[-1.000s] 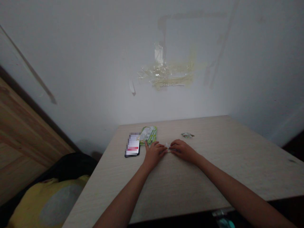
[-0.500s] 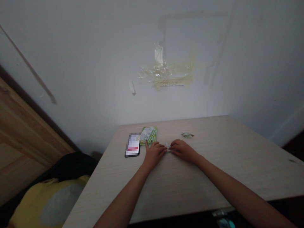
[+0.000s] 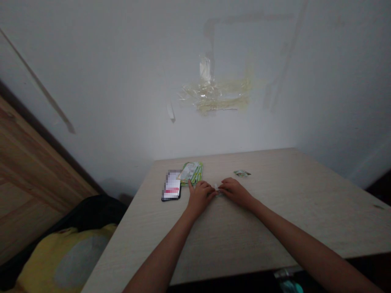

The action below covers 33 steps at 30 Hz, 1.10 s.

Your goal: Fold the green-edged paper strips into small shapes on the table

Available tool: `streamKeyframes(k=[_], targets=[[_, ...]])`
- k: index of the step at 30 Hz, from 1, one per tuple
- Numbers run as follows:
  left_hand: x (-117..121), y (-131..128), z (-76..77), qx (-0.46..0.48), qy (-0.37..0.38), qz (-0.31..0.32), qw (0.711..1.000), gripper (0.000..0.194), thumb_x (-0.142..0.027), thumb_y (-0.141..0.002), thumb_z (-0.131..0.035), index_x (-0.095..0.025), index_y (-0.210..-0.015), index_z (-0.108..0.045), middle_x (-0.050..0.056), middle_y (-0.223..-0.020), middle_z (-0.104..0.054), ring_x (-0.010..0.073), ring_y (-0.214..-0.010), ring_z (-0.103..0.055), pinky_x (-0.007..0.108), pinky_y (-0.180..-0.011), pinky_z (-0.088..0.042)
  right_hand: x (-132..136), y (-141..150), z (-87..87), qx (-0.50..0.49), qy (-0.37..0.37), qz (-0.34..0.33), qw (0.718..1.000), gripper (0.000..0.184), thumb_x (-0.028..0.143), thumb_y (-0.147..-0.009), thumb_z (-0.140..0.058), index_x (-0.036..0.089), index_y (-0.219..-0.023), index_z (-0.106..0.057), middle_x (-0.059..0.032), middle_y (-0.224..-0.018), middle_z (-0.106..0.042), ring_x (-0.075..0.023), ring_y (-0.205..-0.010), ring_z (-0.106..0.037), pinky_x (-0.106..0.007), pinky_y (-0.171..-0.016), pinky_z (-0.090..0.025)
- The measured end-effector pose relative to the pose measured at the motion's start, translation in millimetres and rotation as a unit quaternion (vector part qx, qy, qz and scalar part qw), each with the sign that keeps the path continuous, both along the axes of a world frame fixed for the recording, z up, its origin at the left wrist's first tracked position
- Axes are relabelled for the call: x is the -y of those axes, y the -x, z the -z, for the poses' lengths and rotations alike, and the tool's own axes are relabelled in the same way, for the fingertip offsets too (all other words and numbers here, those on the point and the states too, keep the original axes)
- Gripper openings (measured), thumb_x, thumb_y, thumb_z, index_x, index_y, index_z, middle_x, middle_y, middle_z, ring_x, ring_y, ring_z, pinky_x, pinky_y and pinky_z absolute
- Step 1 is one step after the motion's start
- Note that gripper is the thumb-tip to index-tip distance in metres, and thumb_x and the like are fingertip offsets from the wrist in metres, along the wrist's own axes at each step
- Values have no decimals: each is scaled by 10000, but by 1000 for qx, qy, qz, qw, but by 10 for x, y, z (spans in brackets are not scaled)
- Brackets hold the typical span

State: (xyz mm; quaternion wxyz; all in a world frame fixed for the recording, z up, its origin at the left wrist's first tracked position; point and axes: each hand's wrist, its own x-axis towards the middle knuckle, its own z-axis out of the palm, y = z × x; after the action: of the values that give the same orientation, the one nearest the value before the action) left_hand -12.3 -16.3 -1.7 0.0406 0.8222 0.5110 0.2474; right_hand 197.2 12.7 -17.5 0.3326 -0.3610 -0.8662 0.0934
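On the pale wooden table (image 3: 232,236), a small whitish, see-through piece (image 3: 217,190) lies between my two hands; its kind is too small to make out. My left hand (image 3: 200,196) has its fingers closed at the piece's left end. From the other side, my right hand (image 3: 234,191) pinches its right end. Just beyond my left hand lies a green and white packet (image 3: 192,172). A phone (image 3: 171,187) with a lit, blurred screen is left of that packet. Past my right hand sits a small crumpled green wrapper (image 3: 242,173).
The wall (image 3: 128,101) behind the table carries peeling clear tape (image 3: 204,91). Left of the table lies a yellow and grey soft item (image 3: 73,256) on something dark. A wooden panel (image 3: 30,171) stands at the left. A small scrap (image 3: 378,206) rests near the right edge.
The fingers of both hands have shifted slightly around the small piece, and its clear part stands out a little more. The packet, phone and wrapper stay put; the view has moved slightly.
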Motion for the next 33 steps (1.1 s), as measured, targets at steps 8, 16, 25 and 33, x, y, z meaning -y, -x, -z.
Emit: streamKeyframes(k=[8,16,25,33], targets=[[-74,-17,18,18,24,-19,999,240,-460,-901,-527,-345,-1023,-699,3,-1009,-705,222,-1091,-549,697,-1084,28,-49,24,45,-20,39,26,999,161,240,-885,-606,179,-975,-725,-97,-954,-669,-208,-949,-586,-340,-864,-462],[-128,-24,35,31,40,-33,998,208,-434,-880,-571,-360,-1031,-693,-12,-1040,-703,224,-1110,-548,690,-1090,9,-128,34,133,-22,52,38,998,157,212,-876,-597,176,-972,-717,-81,-910,-667,-208,-949,-569,-348,-882,-439],[-133,-47,11,44,51,-37,997,191,-441,-859,-601,-354,-990,-709,-3,-1009,-706,226,-1097,-543,680,-1087,55,-123,68,125,0,42,69,997,116,178,-849,-612,170,-919,-704,-70,-870,-663,-208,-933,-554,-338,-876,-414],[-145,-63,20,26,45,-38,998,155,-419,-858,-612,-352,-953,-715,-10,-1000,-697,230,-1108,-526,726,-1058,52,-158,92,162,14,36,97,994,55,172,-836,-625,158,-856,-674,-62,-850,-653,-201,-900,-543,-321,-833,-405]])
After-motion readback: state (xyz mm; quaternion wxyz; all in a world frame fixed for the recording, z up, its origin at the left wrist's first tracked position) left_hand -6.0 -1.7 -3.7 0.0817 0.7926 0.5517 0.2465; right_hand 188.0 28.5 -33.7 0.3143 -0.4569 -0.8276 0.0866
